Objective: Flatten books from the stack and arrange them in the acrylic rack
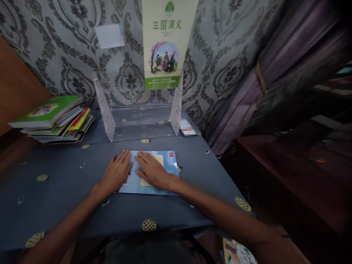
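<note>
A blue book (pixel 169 169) with a pale yellow panel lies flat and closed on the table, near its front middle. My left hand (pixel 117 172) rests flat on the book's left part, fingers stretched out. Across the middle of the same cover lies my right hand (pixel 151 169), palm down with its fingers extended, partly hiding the yellow panel. The fingertips of both hands are close together near the book's upper left. Neither hand is wrapped round anything.
Behind the book stands a clear acrylic stand (pixel 143 128). A cream and green book (pixel 165 44) shows upright above it, and a white card (pixel 110 36) is to its left. A book stack (pixel 59 119) sits at left on the patterned tablecloth (pixel 66 205). A purple curtain (pixel 247 88) hangs at right.
</note>
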`<state>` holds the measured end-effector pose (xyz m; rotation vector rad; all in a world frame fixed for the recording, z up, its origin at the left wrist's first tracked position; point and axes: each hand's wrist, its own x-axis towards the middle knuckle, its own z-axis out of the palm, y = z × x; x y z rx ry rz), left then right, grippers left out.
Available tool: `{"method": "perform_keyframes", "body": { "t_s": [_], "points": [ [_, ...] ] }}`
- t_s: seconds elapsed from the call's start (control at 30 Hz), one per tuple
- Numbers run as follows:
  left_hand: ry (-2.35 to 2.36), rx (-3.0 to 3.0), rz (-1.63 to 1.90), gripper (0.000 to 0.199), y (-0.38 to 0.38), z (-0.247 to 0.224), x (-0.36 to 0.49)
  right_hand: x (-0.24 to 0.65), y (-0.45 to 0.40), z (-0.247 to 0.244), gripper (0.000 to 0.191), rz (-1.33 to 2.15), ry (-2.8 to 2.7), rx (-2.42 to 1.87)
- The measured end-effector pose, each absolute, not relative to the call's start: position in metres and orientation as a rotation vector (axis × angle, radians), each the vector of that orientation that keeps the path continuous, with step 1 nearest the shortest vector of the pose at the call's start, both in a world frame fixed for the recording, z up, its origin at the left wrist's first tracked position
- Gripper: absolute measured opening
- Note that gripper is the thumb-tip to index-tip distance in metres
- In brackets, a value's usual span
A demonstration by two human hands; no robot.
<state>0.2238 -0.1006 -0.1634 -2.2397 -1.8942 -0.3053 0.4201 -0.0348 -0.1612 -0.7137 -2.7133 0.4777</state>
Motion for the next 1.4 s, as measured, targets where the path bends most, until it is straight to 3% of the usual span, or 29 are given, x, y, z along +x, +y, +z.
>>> {"method": "perform_keyframes", "body": {
  "t_s": [0.4,0.7,1.17,1.27,1.4],
  "points": [
    [-1.941,-2.257,-0.286,0.051,-0.099,-0.16,0.226,0.5,-0.025,-0.164,0.073,0.354,-2.631,-1.243],
    [-1.956,-2.304,-0.263,0.054,-0.115,-0.157,0.225,0.502,-0.024,-0.174,0.071,0.342,-2.575,-1.174],
    [-1.643,-2.259,-0.267,0.04,-0.208,-0.146,0.245,0.5,-0.029,-0.164,0.061,0.324,-2.575,-1.181],
    [-1.647,-2.219,-0.288,0.035,-0.223,-0.147,0.257,0.484,-0.048,-0.145,0.052,0.369,-2.624,-0.943],
    [-1.722,-2.169,-0.222,0.033,-0.234,-0.152,0.271,0.439,-0.084,-0.124,0.052,0.796,-2.77,-0.331]
  ]
}}
